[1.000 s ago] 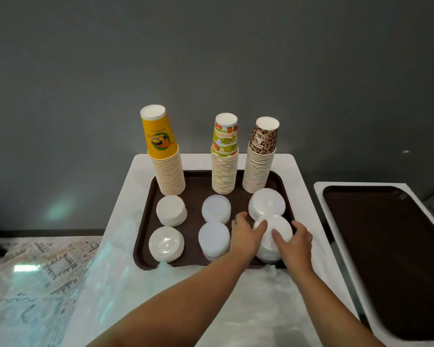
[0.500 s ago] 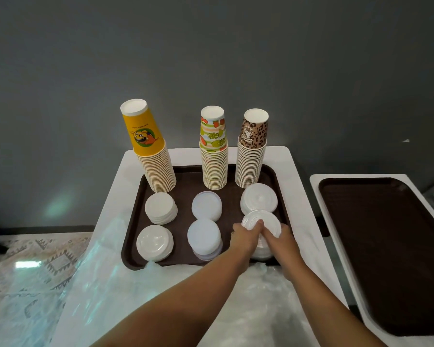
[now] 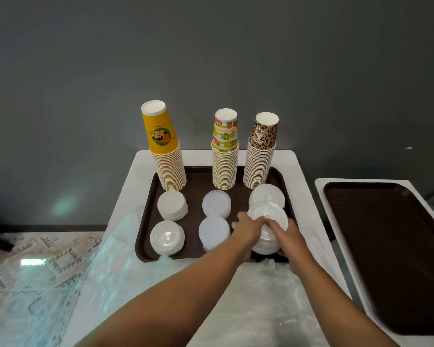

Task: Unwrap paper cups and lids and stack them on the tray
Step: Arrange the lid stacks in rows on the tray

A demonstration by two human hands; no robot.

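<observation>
Your left hand (image 3: 248, 227) and right hand (image 3: 290, 237) both grip the front-right lid stack (image 3: 267, 227) at the near right corner of the brown tray (image 3: 145, 221): left fingers curl round its left side, right fingers wrap the right side w/ the thumb up against the stack's front. That stack leans a bit, top lid tilted toward you, and its top edge overlaps the back-right lid stack (image 3: 266, 195) just behind it. Rest of the tray: 3 inverted cup stacks along the far edge, i.e. yellow cups (image 3: 167, 156) on the left (leaning left), fruit-print cups (image 3: 224, 154) in the middle, leopard-print cups (image 3: 261, 151) on the right. In front of them, 2 lid piles on the left (image 3: 172, 205) (image 3: 167, 237) and 2 in the middle (image 3: 216, 204) (image 3: 214, 232), all apart from each other. Tray sits on a white bench (image 3: 296, 171); crumpled clear plastic wrap (image 3: 261, 309) lies on the bench btw you and the tray, spilling off the left side. A second tray (image 3: 391, 259) sits on another white surface to your right, well apart.
</observation>
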